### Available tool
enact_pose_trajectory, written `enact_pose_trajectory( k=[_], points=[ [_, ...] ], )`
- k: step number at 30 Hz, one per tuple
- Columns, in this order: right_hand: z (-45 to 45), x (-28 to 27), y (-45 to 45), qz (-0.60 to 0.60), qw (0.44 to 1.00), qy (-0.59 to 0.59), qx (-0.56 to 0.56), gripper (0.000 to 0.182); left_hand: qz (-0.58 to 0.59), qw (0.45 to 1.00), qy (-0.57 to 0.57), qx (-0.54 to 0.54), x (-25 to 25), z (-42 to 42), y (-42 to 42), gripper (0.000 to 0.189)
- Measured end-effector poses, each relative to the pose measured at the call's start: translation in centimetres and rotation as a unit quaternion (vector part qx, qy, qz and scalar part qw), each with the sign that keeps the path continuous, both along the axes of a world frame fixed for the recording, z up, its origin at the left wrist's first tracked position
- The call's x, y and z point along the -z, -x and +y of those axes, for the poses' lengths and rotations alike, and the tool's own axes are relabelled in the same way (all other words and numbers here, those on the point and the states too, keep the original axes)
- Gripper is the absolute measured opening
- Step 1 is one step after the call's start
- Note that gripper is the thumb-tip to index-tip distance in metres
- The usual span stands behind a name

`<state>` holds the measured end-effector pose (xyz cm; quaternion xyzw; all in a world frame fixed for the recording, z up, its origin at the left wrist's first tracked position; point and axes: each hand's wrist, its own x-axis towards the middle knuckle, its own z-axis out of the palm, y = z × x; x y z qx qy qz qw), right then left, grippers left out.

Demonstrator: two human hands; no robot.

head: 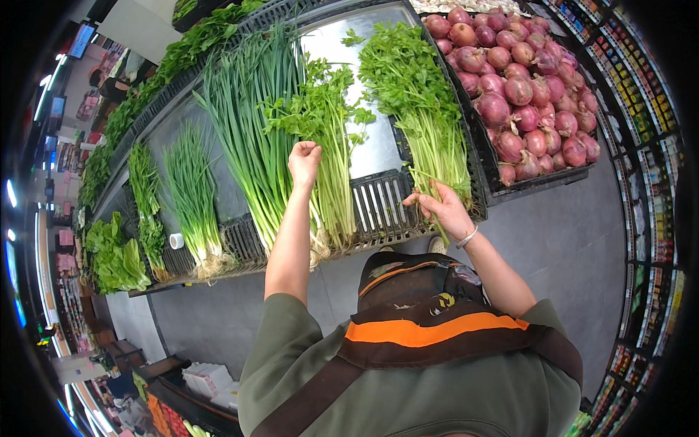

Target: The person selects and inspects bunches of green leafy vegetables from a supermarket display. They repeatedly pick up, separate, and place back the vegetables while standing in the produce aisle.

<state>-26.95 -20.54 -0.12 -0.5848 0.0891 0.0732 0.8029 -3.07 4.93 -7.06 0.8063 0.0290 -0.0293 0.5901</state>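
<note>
My right hand (445, 210) grips a few thin celery stalks (437, 221), which poke out above and below the fingers. It is at the root end of the right-hand heap of leafy celery (428, 120). My left hand (304, 164) is raised over a smaller bunch of celery (333, 158), its fingers curled closed with nothing visible in them. Whether it touches the leaves below is hard to tell. Left of that bunch lie long green onions (248, 125), roots towards me. Loose celery sprigs lie on the shiny metal panel (374, 155) between the two celery heaps.
A black crate of red onions (524, 98) stands to the right. Farther left on the display are shorter green onions (191, 191), a white tape roll (176, 241) and lettuce (117, 262). A slotted black plastic rack (379, 199) edges the front. Stocked shelves (647, 164) line the right.
</note>
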Motion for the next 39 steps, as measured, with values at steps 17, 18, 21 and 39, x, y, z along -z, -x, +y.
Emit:
enact_pose_trajectory(
  k=[17,18,21,39],
  points=[
    [0.1,-0.2,-2.0,0.000,1.000,0.025,-0.011,0.024,0.106,0.994,0.013,0.032,-1.4,-1.1,-1.4,0.022],
    [0.5,-0.2,-3.1,-0.006,0.999,0.031,-0.010,0.023,0.119,0.992,0.015,0.026,-1.7,-1.3,-1.1,0.021],
    [2.2,0.1,-7.6,0.005,0.999,0.052,0.002,0.025,0.036,0.996,0.038,0.067,-0.9,-0.9,-0.8,0.017],
    [10.2,5.2,-20.7,-0.108,0.962,0.095,0.232,0.035,-0.058,0.986,-0.090,0.128,-6.5,-2.4,1.9,0.018]
  ],
)
